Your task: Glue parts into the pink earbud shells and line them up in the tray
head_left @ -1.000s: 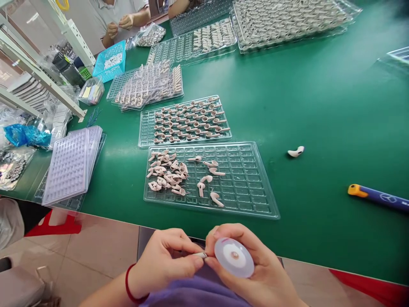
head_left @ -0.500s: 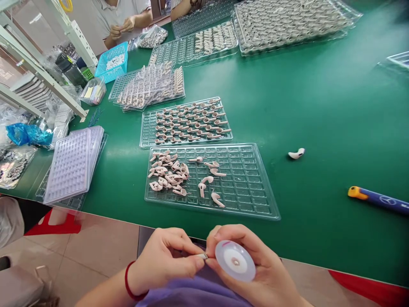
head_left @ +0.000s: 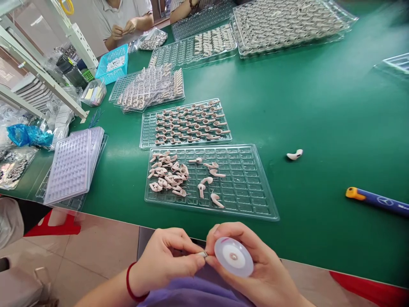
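My left hand [head_left: 174, 256], a red cord round its wrist, is closed in a pinch on a small white earbud piece [head_left: 202, 254]. Only its end shows between thumb and forefinger. My right hand [head_left: 252, 260] is curled round a translucent disc with a white centre [head_left: 234, 256], its kind unclear. Thumb and forefinger of that hand meet at the end of the earbud piece. Just beyond both hands lies a clear plastic tray [head_left: 252, 183], with a heap of white earbud shells [head_left: 168, 172] at its left and several loose ones in the middle.
A second tray [head_left: 147, 128] holds rows of earbud shells. A lone earbud shell [head_left: 294, 154] and a blue and orange tool [head_left: 380, 200] lie at right. Stacked trays [head_left: 68, 166] stand left, near a blue basket [head_left: 111, 64]. A co-worker's hands [head_left: 123, 30] are across the table.
Both hands keep nearly the same pose. The disc in my right hand has tilted and shifted very slightly. The view has moved a little.
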